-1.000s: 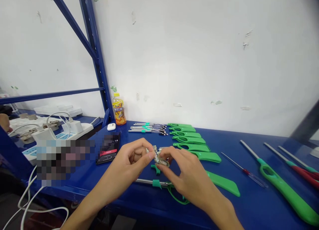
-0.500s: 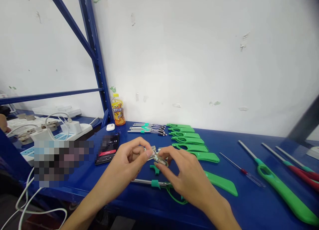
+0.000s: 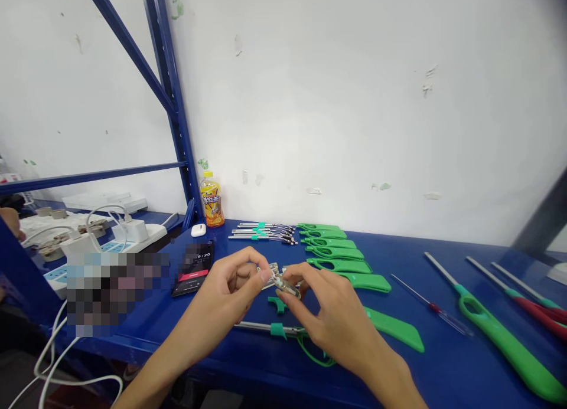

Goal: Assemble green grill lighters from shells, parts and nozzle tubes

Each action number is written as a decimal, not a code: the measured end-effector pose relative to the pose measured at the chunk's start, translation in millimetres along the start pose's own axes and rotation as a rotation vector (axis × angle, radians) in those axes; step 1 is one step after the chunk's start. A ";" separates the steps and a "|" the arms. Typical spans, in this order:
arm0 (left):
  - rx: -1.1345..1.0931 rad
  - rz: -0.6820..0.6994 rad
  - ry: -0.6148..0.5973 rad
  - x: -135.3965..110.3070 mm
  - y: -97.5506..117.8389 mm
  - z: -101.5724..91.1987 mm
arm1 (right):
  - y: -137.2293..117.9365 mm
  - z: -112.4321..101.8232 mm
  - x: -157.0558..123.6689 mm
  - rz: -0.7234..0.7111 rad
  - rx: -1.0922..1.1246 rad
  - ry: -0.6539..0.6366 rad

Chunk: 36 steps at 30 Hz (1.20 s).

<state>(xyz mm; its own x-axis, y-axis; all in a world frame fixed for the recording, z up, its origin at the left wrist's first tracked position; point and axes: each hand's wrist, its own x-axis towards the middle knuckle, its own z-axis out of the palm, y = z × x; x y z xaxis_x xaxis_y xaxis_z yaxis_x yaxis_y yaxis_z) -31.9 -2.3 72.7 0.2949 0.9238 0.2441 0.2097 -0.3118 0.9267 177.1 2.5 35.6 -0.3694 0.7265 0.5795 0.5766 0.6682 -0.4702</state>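
Note:
Between the fingertips of my right hand is a small clear lighter fuel tank. My left hand pinches at the tank's left end, where a small whitish part shows; its exact kind is too small to tell. Just below the hands lies a green trigger piece. Nearer the table's front edge is a metal lighter tube with a teal collar, partly under my right hand. A green handle shell sticks out beyond that hand. More clear parts lie behind my fingers, mostly hidden.
Several metal tubes with wires and several green handle shells lie in rows at the back. To the right are a screwdriver, a green lighter and red ones. A phone, bottle and power strip stand left.
The view has shifted slightly. Both hands keep their grip, and the tank stays between them with almost no change in its pose.

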 end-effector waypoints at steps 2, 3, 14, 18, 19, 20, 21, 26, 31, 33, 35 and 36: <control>0.003 0.003 -0.011 -0.1 -0.6 -0.1 | -0.1 0.2 -0.4 0.000 0.005 -0.009; 0.001 0.001 -0.018 -0.2 -0.9 0.0 | -0.2 0.4 -0.6 -0.003 0.006 -0.011; 0.039 -0.003 -0.078 -2.6 -3.7 1.3 | 2.9 2.9 -0.8 -0.072 -0.053 0.051; 0.089 -0.022 -0.093 -3.3 -3.9 2.0 | 2.8 3.1 -1.0 -0.090 -0.046 0.058; 0.101 -0.025 -0.097 -3.5 -4.3 2.0 | 2.7 3.2 -0.9 -0.093 -0.044 0.059; 0.111 -0.028 -0.099 -3.7 -5.0 2.0 | 2.8 3.2 -0.9 -0.097 -0.044 0.059; 0.121 -0.028 -0.099 -3.9 -5.8 1.8 | 2.9 3.3 -0.8 -0.100 -0.046 0.056; 0.187 -0.018 -0.101 -4.2 -8.8 -0.1 | 5.2 2.8 -0.3 -0.113 -0.084 0.032; 0.248 0.005 -0.098 -4.2 -5.8 -2.8 | 7.5 1.3 -0.7 -0.142 -0.115 0.034; 0.274 0.002 -0.108 -3.9 -4.7 -4.2 | 7.9 0.8 -0.9 -0.159 -0.143 0.041; 0.297 -0.011 -0.109 -3.6 -4.4 -5.5 | 8.3 0.7 -0.9 -0.181 -0.182 0.051; 0.304 -0.018 -0.108 -3.6 -4.5 -5.8 | 8.6 1.0 -0.8 -0.195 -0.205 0.054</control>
<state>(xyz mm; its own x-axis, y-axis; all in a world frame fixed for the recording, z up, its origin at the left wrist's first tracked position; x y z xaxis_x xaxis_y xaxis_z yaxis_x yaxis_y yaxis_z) -39.3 -2.9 69.3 0.3824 0.9059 0.1821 0.4799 -0.3631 0.7987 181.7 7.8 30.5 -0.4513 0.5743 0.6830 0.6357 0.7441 -0.2055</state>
